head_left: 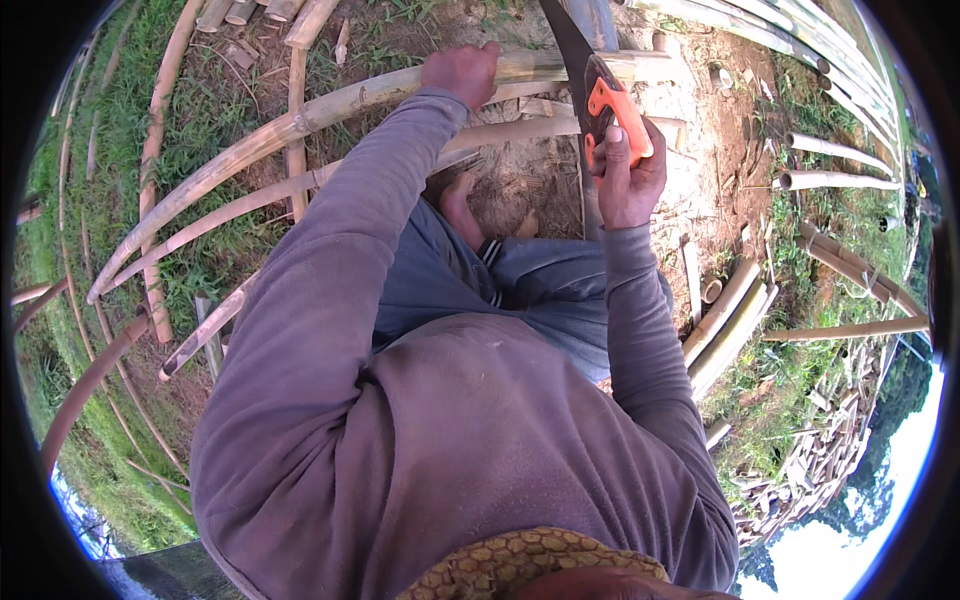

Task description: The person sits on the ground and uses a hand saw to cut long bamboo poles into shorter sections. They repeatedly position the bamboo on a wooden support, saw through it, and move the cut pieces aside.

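The step in hand looks like a saw cut across the upper bamboo pole (pixel 380 97). Keep your left hand (pixel 462 75) pressing the pole so it can't roll, well clear of the blade. Hold the saw (pixel 622 112) square to the pole, start with light strokes, then lengthen them; ease off as the cut nears through, so the pole doesn't split.

The pole sweeps from 9 o'clock up to 1 o'clock. Your left hand is clamped over it at 12; your right hand (pixel 632 180) grips the saw's orange handle at 2. The blade crosses the pole at 3 o'clock from your left hand, 11 from your right; whether its teeth bite, you can't tell.
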A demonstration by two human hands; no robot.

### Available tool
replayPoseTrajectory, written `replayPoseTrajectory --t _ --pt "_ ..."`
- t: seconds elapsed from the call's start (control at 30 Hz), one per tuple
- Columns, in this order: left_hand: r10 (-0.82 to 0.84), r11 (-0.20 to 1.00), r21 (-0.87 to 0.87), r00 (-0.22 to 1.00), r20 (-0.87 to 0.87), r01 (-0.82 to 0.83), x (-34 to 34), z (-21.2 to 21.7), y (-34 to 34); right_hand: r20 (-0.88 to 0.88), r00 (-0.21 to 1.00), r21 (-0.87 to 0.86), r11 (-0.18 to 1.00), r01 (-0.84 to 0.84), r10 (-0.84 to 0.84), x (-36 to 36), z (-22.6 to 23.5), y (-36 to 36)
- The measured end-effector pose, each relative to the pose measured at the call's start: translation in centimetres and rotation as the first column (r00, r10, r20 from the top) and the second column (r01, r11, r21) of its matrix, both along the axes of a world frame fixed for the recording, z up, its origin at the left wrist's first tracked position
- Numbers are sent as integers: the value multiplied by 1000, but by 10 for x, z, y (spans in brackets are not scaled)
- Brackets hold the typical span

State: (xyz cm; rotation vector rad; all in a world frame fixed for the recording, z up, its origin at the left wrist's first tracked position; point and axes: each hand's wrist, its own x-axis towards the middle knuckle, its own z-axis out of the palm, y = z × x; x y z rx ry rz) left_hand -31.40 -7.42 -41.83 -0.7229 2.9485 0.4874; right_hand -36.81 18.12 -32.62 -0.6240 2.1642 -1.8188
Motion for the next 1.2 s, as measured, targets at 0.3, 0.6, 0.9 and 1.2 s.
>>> replayPoseTrajectory --t 0.3,0.6,0.9,1.2 --pt "14 998 65 994 112 -22 -1 12 -12 -51 994 128 986 102 -96 96 39 115" --pt "-60 993 106 985 165 42 -17 22 -10 -279 953 174 970 169 -116 -15 -6 -19" --pt "-44 985 172 961 272 -4 -14 18 -25 -134 987 154 982 112 -91 109 37 132" --pt "-61 976 218 980 191 18 -32 1 -37 -189 978 155 981 116 -86 -16 -19 -20"
